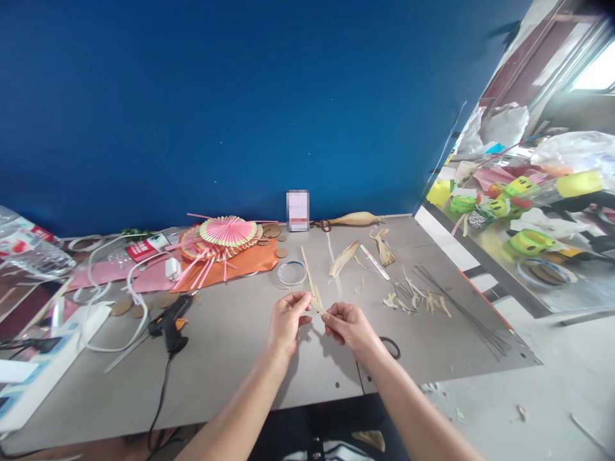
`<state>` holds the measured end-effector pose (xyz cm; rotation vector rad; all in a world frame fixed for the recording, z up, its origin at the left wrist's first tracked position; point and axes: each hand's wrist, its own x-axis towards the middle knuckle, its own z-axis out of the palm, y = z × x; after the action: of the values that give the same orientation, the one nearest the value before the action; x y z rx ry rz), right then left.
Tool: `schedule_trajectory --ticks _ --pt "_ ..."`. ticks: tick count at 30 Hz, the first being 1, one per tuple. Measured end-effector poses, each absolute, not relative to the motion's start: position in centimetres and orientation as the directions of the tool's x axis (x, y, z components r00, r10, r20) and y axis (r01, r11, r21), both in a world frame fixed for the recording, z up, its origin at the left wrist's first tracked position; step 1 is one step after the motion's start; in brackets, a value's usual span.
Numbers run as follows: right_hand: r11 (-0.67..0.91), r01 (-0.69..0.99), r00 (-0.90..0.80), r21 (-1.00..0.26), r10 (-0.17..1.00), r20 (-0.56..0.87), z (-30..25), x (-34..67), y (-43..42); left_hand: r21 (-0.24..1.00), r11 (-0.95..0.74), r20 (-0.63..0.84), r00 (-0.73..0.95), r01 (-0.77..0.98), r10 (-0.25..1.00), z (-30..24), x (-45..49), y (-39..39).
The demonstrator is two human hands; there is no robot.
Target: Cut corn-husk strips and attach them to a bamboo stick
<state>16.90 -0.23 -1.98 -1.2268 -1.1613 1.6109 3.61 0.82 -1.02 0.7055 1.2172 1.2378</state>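
Observation:
Over the grey table, both my hands meet on a thin pale stick with a dried husk strip at its lower end. My left hand pinches the strip from the left with closed fingers. My right hand pinches the same piece from the right. The stick points away from me, toward a clear tape ring.
A black glue gun with its cord lies to the left, by a white power strip. Pink paper fans lie on orange paper at the back. Husk pieces, scraps and dark wires lie to the right.

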Motion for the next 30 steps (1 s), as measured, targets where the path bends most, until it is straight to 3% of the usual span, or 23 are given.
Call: schedule_trajectory --ticks 3,6,8,11,15,18,20,23,26,30 --pt "-0.166 0.091 -0.072 -0.982 0.982 -0.173 -1.8 16.9 -0.6 0.923 0.232 -0.287 -0.15 -0.308 0.946 -1.0 3.6 0.5" --pt "0.086 0.371 0.074 -0.925 0.99 0.122 -1.3 17.0 -1.1 0.911 0.304 -0.336 -0.074 -0.277 0.939 -1.0 3.9 -0.1" --pt "0.24 0.525 0.031 -0.817 0.954 0.3 -1.0 17.0 -1.4 0.898 0.37 -0.374 0.031 -0.237 0.927 -1.1 4.3 -0.5" --pt "0.358 0.656 -0.118 -0.664 0.918 0.378 -0.8 16.9 -1.9 0.899 0.378 -0.374 0.061 -0.223 0.925 -1.3 4.6 -0.7" --pt "0.406 0.716 -0.216 -0.568 0.903 0.372 -1.3 16.9 -2.4 0.895 0.373 -0.38 0.019 -0.244 0.925 -1.6 4.5 -0.3" --pt "0.396 0.653 -0.198 -0.646 0.912 0.359 -1.8 17.0 -2.6 0.901 0.355 -0.367 -0.005 -0.249 0.93 -1.7 4.1 -0.1" --pt "0.307 0.546 -0.111 -0.78 0.949 0.295 -2.0 17.1 -2.6 0.916 0.328 -0.344 -0.029 -0.232 0.939 -1.6 3.8 0.0" --pt "0.062 0.282 -0.018 -0.958 0.998 0.059 -2.0 17.1 -2.2 0.945 0.276 -0.289 -0.056 -0.173 0.956 -1.4 3.6 0.0" --pt "-0.105 0.129 -0.075 -0.986 0.991 -0.115 -1.5 16.9 -1.7 0.965 0.228 -0.235 -0.041 -0.13 0.971 -1.1 3.8 -0.3" --pt "-0.178 0.089 -0.095 -0.98 0.978 -0.187 -1.2 16.5 -1.2 0.956 0.24 -0.244 -0.005 -0.169 0.97 -0.8 4.0 -0.5"
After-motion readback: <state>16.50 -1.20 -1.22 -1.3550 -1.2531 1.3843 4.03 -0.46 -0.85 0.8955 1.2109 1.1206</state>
